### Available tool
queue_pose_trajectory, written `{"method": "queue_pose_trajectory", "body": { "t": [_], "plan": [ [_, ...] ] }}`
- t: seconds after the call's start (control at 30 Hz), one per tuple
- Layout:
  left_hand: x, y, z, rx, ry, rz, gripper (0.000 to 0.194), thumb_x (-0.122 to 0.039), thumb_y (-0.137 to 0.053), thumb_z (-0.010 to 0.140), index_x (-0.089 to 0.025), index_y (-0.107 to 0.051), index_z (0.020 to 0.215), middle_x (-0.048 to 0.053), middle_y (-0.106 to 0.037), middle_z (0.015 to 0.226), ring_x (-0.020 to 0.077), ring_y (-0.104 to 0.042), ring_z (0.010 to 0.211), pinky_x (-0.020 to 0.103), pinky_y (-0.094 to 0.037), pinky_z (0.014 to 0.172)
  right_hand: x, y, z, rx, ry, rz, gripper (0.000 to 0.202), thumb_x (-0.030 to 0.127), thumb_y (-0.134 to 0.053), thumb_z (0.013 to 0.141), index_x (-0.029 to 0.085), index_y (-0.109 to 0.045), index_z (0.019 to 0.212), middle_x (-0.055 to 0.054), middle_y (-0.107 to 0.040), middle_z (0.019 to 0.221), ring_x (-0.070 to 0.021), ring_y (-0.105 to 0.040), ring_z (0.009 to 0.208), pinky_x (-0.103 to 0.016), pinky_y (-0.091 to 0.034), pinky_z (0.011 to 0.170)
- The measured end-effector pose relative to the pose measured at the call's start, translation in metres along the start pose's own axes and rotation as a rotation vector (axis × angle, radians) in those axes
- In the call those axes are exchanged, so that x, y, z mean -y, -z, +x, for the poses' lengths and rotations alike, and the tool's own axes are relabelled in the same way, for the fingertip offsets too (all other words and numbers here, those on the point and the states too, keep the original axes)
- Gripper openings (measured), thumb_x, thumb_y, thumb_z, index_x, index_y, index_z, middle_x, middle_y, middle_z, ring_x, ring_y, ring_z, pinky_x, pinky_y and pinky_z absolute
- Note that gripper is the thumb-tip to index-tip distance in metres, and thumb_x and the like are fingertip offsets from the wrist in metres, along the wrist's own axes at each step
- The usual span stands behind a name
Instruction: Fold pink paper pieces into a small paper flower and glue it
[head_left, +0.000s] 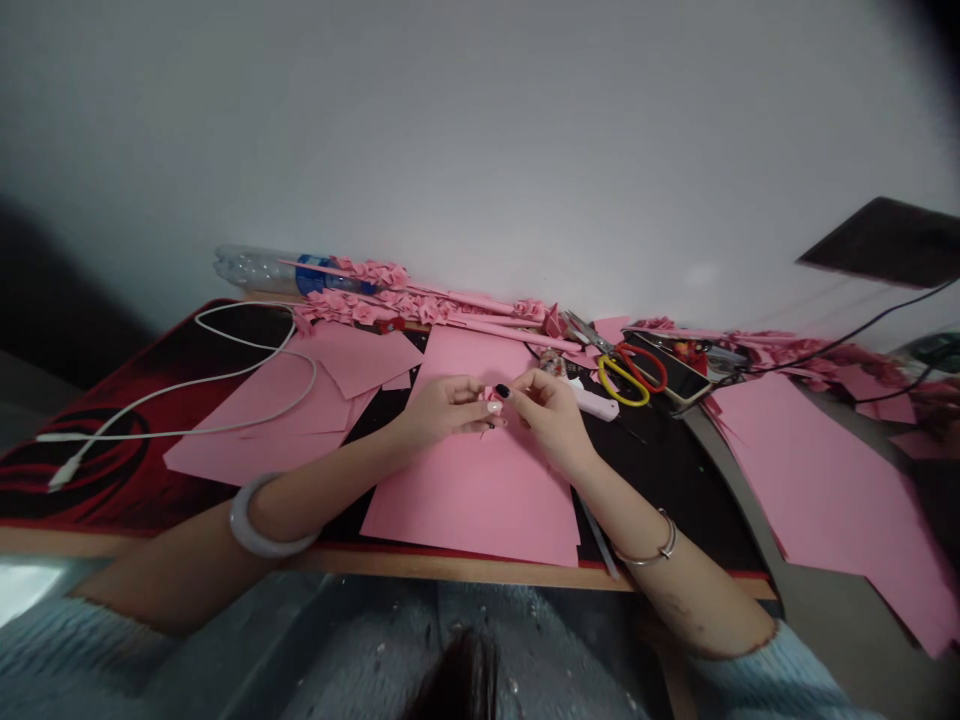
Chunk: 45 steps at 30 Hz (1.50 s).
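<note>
Both hands meet over a large pink paper sheet [480, 500] in the middle of the desk. Between their fingertips is a small pink paper flower [491, 394], partly covered by the fingers. My left hand [446, 410] pinches it from the left, its fingers closed. From the right, my right hand [551, 415] holds it between thumb and forefinger. Just beyond the right hand lie scissors [634, 375] with one yellow and one red handle loop. A pale lilac tool [596, 402], its kind unclear, rests beside that hand.
Pink paper flowers on rolled stems [450, 308] line the wall, near a plastic bottle [259, 270]. A white cable [187, 432] loops over pink sheets [262, 400] at left. More sheets [832, 480] lie at right. A ruler-like strip [600, 540] sits by the desk's front edge.
</note>
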<state>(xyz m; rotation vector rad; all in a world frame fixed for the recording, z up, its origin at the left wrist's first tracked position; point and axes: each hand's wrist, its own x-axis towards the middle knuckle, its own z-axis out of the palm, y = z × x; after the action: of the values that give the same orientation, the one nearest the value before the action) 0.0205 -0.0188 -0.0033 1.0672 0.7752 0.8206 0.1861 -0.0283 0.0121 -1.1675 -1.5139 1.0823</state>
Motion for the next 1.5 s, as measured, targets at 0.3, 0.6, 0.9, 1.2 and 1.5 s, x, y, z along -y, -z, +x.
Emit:
{"method": "queue_pose_trajectory", "body": {
  "t": [0.3, 0.6, 0.9, 1.2, 1.5],
  "plan": [
    [-0.001, -0.004, 0.000, -0.035, -0.045, 0.132, 0.029, -0.027, -0.072, 0.063, -0.012, -0.058, 0.083, 0.003, -0.065, 0.073, 0.0139, -0.065, 0.068, 0.029, -0.052, 0.069, -0.002, 0.003, 0.002, 0.076, -0.092, 0.035, 0.027, 0.035, -0.059, 0.073, 0.017, -0.044, 0.060, 0.007, -0.037, 0.047, -0.0053, -0.028, 0.042, -0.022, -0.020, 0.041],
    [-0.003, 0.002, 0.000, 0.012, -0.086, 0.208, 0.025, -0.026, -0.070, 0.064, -0.012, -0.059, 0.082, 0.004, -0.066, 0.074, 0.0129, -0.063, 0.068, 0.029, -0.052, 0.067, -0.003, 0.002, 0.000, 0.164, -0.118, 0.148, 0.032, 0.040, -0.059, 0.075, 0.019, -0.039, 0.062, 0.007, -0.035, 0.048, -0.0049, -0.026, 0.041, -0.021, -0.017, 0.041],
    [-0.007, 0.008, 0.001, 0.096, -0.077, 0.239, 0.028, -0.029, -0.069, 0.066, -0.012, -0.060, 0.087, 0.006, -0.066, 0.076, 0.0155, -0.064, 0.071, 0.031, -0.052, 0.071, -0.003, 0.002, 0.001, 0.208, -0.205, 0.339, 0.034, 0.043, -0.056, 0.076, 0.019, -0.036, 0.062, 0.008, -0.029, 0.049, -0.0043, -0.023, 0.039, -0.020, -0.013, 0.039],
    [-0.029, 0.035, 0.008, -0.227, -0.271, 0.547, 0.027, -0.041, -0.052, 0.078, -0.016, -0.058, 0.086, 0.001, -0.057, 0.063, 0.0105, -0.056, 0.054, 0.022, -0.047, 0.053, -0.002, 0.009, 0.004, -0.066, 0.004, 0.021, 0.032, 0.045, -0.045, 0.083, 0.019, -0.044, 0.065, 0.004, -0.036, 0.055, -0.0078, -0.030, 0.046, -0.022, -0.022, 0.042],
    [-0.036, 0.079, 0.019, -0.417, -0.429, 1.235, 0.025, -0.030, -0.037, 0.084, -0.017, -0.057, 0.077, 0.007, -0.058, 0.076, 0.0198, -0.053, 0.075, 0.031, -0.039, 0.068, 0.000, 0.008, 0.001, -0.069, 0.167, -0.256, 0.029, 0.038, -0.042, 0.086, 0.018, -0.051, 0.068, 0.002, -0.042, 0.057, -0.0113, -0.037, 0.055, -0.024, -0.027, 0.053]
  ]
}}
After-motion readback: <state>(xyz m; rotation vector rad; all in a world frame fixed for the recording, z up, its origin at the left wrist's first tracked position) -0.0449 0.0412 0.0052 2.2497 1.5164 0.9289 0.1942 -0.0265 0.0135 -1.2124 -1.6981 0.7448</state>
